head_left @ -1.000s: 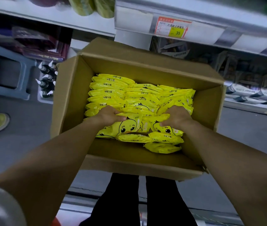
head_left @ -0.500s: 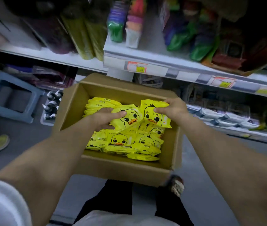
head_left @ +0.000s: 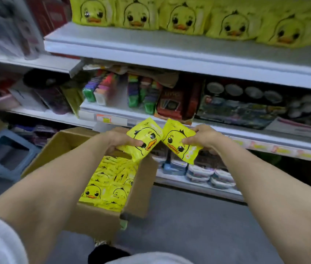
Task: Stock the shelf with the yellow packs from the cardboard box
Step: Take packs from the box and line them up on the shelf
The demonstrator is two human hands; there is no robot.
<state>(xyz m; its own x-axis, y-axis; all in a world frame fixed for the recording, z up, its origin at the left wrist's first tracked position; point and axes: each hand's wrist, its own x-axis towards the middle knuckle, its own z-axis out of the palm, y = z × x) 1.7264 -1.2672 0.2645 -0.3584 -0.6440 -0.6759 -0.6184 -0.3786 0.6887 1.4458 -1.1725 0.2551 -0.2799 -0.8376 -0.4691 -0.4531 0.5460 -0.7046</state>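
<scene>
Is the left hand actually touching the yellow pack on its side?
Touching. The head view shows the left hand with its thumb lying across the printed face of the left yellow pack, which it holds above the cardboard box.

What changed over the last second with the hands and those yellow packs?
A second ago both hands gripped packs down in the box. Now the left hand holds the left pack and the right hand the right pack, lifted above the box toward the shelves. The box and other packs stay put.
</scene>
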